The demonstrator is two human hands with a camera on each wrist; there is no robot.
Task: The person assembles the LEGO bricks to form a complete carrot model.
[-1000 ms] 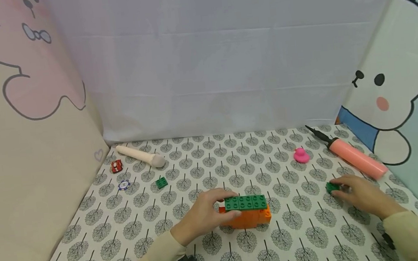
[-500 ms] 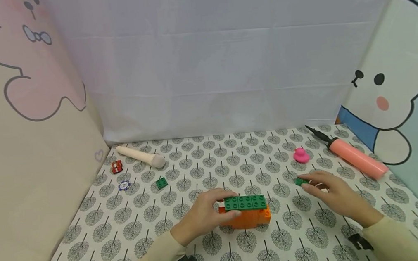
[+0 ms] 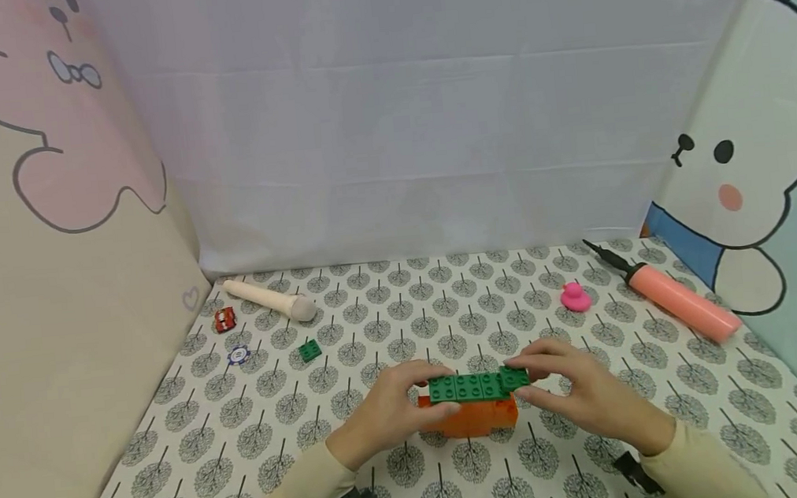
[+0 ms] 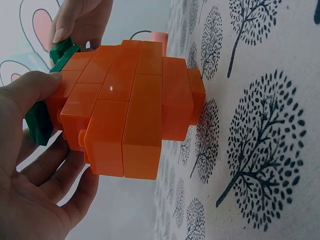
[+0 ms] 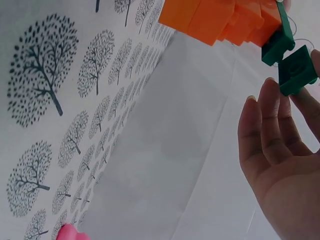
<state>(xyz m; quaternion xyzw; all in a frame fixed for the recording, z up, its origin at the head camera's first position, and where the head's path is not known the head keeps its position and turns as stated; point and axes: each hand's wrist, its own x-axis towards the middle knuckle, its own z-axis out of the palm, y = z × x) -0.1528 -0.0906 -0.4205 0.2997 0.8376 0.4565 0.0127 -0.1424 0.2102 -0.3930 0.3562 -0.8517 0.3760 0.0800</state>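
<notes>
An orange block build [image 3: 472, 418] of several stacked toy bricks stands on the patterned cloth, topped by a row of green toy bricks [image 3: 462, 388]. My left hand [image 3: 393, 409] grips its left end, thumb at the near side and fingers at the far side. In the left wrist view that thumb [image 4: 37, 85] lies against the upper orange bricks [image 4: 115, 95]. A loose green toy brick [image 3: 515, 377] is pinched by my right hand [image 3: 577, 386] at the row's right end. In the right wrist view, this green brick [image 5: 297, 70] hangs tilted, close beside the row's end.
Another green brick [image 3: 310, 351] lies left of the build, near a poker chip [image 3: 238, 355], a red toy car [image 3: 224, 319] and a cream microphone-shaped thing [image 3: 271, 300]. At the right are a pink rubber duck [image 3: 575, 297] and a pink hand pump [image 3: 681, 303].
My right hand has carried the green brick leftward from the right side of the cloth to the right end of the green row. The left hand has stayed on the build.
</notes>
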